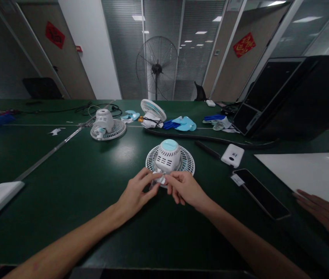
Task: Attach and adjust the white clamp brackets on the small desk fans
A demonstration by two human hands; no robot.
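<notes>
A small white fan (168, 159) lies grille-down in front of me, its motor housing upward with a light blue cap on top. At the fan's near edge, my left hand (135, 195) pinches a small crinkled piece that looks like clear and white plastic (161, 179). My right hand (186, 188) is closed on the same piece from the other side, thumb and forefinger together. Fingers cover part of it, so its exact kind cannot be made out. Both hands are close to the near rim of the grille.
A second fan (103, 123) and a tilted fan head (153, 112) stand farther back. Blue fan blades (185, 124) lie near a black tube (211, 138). Right are a white device (233, 155), a phone (261, 193), a white board (309, 170) and another person's hand (324, 213).
</notes>
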